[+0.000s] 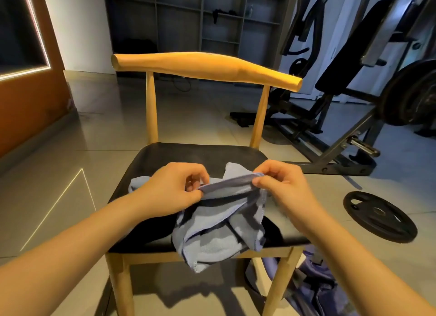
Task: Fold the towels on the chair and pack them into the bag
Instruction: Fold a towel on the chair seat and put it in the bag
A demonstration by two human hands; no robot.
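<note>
Head view: your left hand (173, 189) and right hand (282, 186) sit at the centre of the frame, both over the black seat of the wooden chair (188, 154). Each hand pinches the same hemmed edge of the light blue towel (219, 233), and that edge runs nearly taut between them. Your left thumb meets the curled fingers (197, 175) with the cloth clamped between them. On the right, the thumb and forefinger close on the edge while the other fingers curl in behind.

Below the held edge the towel hangs bunched and creased. Its bulk rests on the front of the seat and its lowest corner droops past the seat's front rim. More blue cloth lies flat on the seat behind your hands; whether it belongs to this towel or to another one you cannot tell from here.

At the lower right of the frame the purple bag (313, 282) lies on the floor beside the chair's front leg. A black weight plate (379, 217) lies on the tiles at the right.
</note>
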